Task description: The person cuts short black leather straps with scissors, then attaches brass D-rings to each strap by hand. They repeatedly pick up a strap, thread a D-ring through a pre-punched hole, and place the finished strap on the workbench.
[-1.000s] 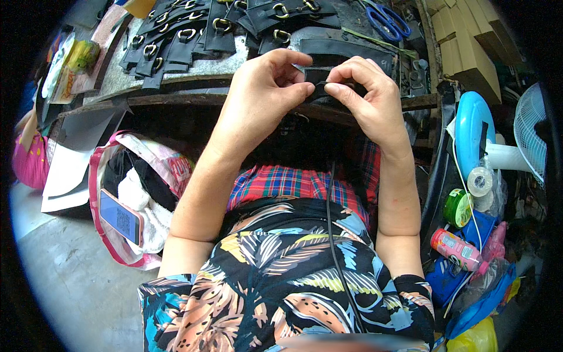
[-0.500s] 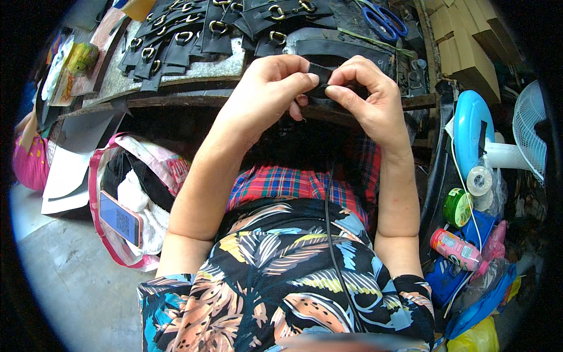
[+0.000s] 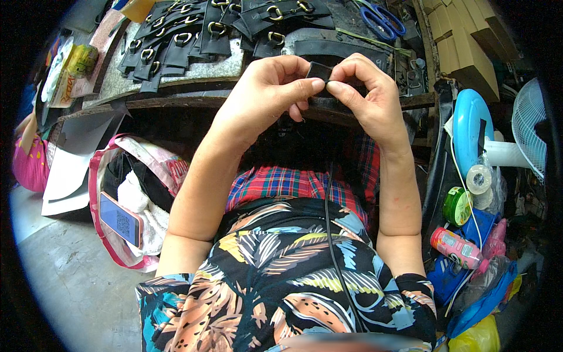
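Note:
My left hand [image 3: 267,94] and my right hand [image 3: 369,97] meet just above the near edge of the worktable [image 3: 176,100]. Between their thumbs and forefingers they pinch a small black leather piece [image 3: 320,71]. Only its top shows; my fingers hide the remainder. Beyond my hands, on the tabletop, lie several black leather tabs with brass rings [image 3: 176,41].
Blue-handled scissors [image 3: 382,20] and cardboard boxes [image 3: 463,47] sit at the table's far right. A pink-trimmed bag [image 3: 126,193] holding a phone [image 3: 119,219] stands on the floor at left. Tape rolls [image 3: 478,179], a blue disc [image 3: 466,132] and a white fan [image 3: 531,135] crowd the right.
Both hands have lifted slightly and turned the small black piece, so its top edge now shows above my fingertips. Nothing else has moved.

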`<state>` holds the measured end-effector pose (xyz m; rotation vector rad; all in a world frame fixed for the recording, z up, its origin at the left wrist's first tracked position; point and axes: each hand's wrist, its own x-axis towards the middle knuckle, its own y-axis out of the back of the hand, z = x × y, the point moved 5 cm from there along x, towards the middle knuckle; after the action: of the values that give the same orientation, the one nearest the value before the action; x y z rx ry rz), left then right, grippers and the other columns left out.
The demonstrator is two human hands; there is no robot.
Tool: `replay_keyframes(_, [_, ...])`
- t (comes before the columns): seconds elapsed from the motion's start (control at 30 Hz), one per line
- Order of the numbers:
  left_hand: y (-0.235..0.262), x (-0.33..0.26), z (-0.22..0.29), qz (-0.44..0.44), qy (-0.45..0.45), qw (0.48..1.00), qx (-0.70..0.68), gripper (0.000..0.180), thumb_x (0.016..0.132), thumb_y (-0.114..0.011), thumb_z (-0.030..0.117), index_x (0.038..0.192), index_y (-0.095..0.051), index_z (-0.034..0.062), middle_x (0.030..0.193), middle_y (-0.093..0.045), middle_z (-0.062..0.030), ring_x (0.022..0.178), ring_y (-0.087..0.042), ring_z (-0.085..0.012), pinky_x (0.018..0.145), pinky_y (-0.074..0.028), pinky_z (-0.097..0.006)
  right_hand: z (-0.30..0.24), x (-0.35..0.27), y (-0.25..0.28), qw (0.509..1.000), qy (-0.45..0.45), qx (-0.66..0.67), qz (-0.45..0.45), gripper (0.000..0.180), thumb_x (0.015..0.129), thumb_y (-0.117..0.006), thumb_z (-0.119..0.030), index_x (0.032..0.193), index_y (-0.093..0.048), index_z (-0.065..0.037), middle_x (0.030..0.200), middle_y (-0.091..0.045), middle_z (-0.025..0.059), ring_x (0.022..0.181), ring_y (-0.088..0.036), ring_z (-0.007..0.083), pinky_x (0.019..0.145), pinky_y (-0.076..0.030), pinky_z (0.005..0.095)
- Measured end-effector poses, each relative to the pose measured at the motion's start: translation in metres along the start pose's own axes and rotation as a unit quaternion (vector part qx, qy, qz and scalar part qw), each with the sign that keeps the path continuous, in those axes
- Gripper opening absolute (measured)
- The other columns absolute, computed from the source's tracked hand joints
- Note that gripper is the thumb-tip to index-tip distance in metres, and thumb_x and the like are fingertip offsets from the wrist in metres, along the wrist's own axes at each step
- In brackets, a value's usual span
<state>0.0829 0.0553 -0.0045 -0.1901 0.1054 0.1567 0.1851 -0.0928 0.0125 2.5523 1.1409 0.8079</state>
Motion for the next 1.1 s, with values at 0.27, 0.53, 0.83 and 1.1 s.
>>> replay_keyframes(0.27, [-0.001, -0.002, -0.001, 0.009, -0.034, 0.999, 0.009, 0.023, 0.096, -0.076, 0.018, 0.109, -0.070, 0.0000, 0.080, -0.068, 0.0002, 0.067, -0.063, -0.0060, 0.061, -0.052, -0.021, -0.010, 0.000, -0.004, 0.984, 0.074, -0.161, 0.005, 0.024, 0.089, -0.074, -0.027, 0.097, -0.069, -0.005, 0.090, -0.066, 0.0072, 0.086, -0.061, 0.0246, 0.085, -0.047, 0.0368])
replay_keyframes(0.53, [-0.019, -0.018, 0.009, 0.181, -0.187, 0.936, 0.235, 0.018, 0.090, -0.080, 0.005, 0.102, -0.070, -0.0032, 0.078, -0.068, -0.0006, 0.068, -0.063, -0.0048, 0.058, -0.050, -0.021, -0.005, -0.003, -0.010, 0.963, 0.070, -0.247, 0.079, 0.023, 0.086, -0.074, -0.030, 0.093, -0.069, -0.009, 0.076, -0.065, 0.0078, 0.074, -0.064, 0.0296, 0.080, -0.045, 0.0410])
replay_keyframes(0.83, [-0.002, -0.011, 0.004, 0.085, -0.075, 0.992, -0.056, 0.021, 0.100, -0.059, 0.006, 0.113, -0.073, -0.0020, 0.092, -0.073, -0.0075, 0.076, -0.070, -0.0126, 0.067, -0.059, -0.026, 0.000, -0.004, 0.001, 0.987, 0.037, -0.158, -0.013, 0.024, 0.096, -0.072, -0.028, 0.096, -0.070, -0.004, 0.087, -0.067, 0.0070, 0.088, -0.061, 0.0248, 0.087, -0.044, 0.0361])
replay_keyframes(1.1, [0.001, -0.010, 0.006, 0.068, -0.064, 0.973, 0.210, 0.017, 0.096, -0.066, 0.007, 0.107, -0.071, -0.0049, 0.080, -0.071, -0.0073, 0.070, -0.068, -0.0106, 0.062, -0.056, -0.027, -0.008, 0.000, -0.009, 0.964, 0.102, -0.247, -0.012, 0.030, 0.091, -0.075, -0.039, 0.099, -0.071, -0.010, 0.088, -0.069, 0.0060, 0.088, -0.065, 0.0273, 0.084, -0.043, 0.0407])
